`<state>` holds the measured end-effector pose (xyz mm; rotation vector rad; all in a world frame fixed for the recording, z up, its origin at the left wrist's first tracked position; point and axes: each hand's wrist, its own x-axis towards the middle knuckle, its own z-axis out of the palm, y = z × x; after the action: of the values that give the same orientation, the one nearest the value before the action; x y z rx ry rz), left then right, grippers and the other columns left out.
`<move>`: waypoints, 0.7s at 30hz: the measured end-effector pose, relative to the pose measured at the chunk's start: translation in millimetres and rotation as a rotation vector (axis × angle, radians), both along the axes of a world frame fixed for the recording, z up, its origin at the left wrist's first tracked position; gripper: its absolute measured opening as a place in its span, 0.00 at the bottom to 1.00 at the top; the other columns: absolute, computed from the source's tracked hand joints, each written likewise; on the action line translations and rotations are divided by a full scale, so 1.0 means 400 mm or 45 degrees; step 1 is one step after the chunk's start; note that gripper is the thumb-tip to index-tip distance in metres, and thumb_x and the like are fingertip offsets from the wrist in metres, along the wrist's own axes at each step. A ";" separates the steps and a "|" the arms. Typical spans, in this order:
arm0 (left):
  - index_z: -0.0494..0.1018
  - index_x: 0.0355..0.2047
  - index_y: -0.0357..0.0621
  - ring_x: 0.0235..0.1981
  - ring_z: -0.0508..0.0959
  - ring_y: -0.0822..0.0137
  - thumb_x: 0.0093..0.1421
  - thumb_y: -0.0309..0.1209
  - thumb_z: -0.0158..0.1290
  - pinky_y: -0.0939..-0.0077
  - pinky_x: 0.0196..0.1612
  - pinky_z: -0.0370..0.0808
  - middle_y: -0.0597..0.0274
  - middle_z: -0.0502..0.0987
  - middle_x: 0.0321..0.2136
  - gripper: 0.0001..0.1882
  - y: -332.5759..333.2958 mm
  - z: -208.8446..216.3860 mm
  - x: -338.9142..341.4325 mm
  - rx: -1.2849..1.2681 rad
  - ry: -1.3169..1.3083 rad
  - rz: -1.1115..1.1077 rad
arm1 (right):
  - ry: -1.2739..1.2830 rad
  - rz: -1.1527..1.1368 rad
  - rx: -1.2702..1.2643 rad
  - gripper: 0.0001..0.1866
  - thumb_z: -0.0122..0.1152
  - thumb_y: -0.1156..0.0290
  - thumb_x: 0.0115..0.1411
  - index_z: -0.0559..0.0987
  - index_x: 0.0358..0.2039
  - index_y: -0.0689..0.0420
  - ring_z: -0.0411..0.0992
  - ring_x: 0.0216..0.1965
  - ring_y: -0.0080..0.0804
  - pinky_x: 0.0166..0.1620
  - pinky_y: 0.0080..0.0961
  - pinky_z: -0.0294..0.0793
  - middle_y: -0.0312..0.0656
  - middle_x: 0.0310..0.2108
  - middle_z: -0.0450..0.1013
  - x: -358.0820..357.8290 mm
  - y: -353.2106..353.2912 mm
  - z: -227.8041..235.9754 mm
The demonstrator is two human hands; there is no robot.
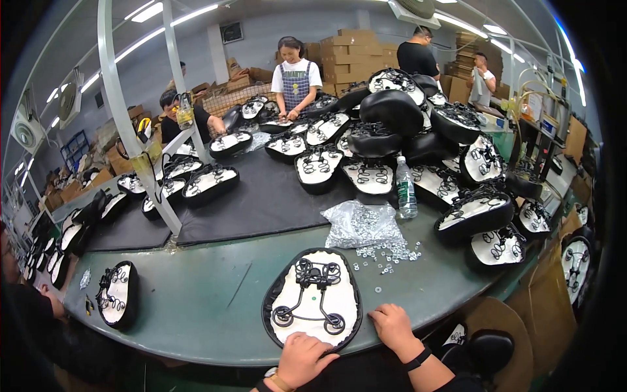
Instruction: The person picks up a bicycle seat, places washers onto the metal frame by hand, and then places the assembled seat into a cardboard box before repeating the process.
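In front of me a bicycle saddle (312, 304) lies upside down on the green table, its white underside and black spring frame facing up. My left hand (304, 358) is closed over the saddle's near rim, thumb along the edge. Right of the saddle, my right hand (392, 326) rests at the table edge with its fingers bent together. What those fingers hold, if anything, cannot be made out. Past the saddle, a clear plastic bag of small metal nuts (363, 225) has spilled some loose nuts (385, 258) onto the table.
A plastic bottle (405, 189) stands beside a tall pile of saddles (392, 111). Another saddle (118, 294) lies at the left, near yellow-handled pliers (89, 305). A metal post (130, 137) rises from the table. Other people work across it. Cartons (356, 55) are stacked behind.
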<state>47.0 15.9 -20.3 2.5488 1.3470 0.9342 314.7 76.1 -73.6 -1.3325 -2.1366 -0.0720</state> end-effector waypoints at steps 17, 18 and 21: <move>0.78 0.32 0.50 0.42 0.74 0.56 0.46 0.38 0.71 0.47 0.62 0.67 0.64 0.72 0.31 0.16 0.003 -0.001 0.013 0.060 -0.102 0.148 | -0.013 -0.151 -0.043 0.06 0.69 0.73 0.45 0.79 0.22 0.56 0.74 0.33 0.44 0.36 0.40 0.76 0.40 0.29 0.73 0.006 0.008 0.021; 0.78 0.32 0.50 0.42 0.74 0.56 0.46 0.37 0.71 0.47 0.62 0.67 0.64 0.72 0.32 0.16 0.006 -0.001 0.015 0.043 -0.118 0.160 | -0.010 -0.142 -0.046 0.06 0.69 0.73 0.45 0.78 0.22 0.57 0.74 0.33 0.44 0.36 0.40 0.76 0.40 0.29 0.73 0.009 0.013 0.019; 0.78 0.35 0.50 0.44 0.74 0.56 0.46 0.34 0.72 0.45 0.64 0.66 0.63 0.72 0.35 0.18 0.004 -0.023 0.001 0.005 -0.161 0.191 | 0.025 -0.096 -0.020 0.06 0.70 0.73 0.44 0.80 0.23 0.56 0.75 0.33 0.43 0.36 0.38 0.77 0.39 0.29 0.73 0.001 0.018 0.024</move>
<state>47.6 17.4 -29.5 2.3726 1.5167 1.1033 315.0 83.2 -64.0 -1.4176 -2.0743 -0.0723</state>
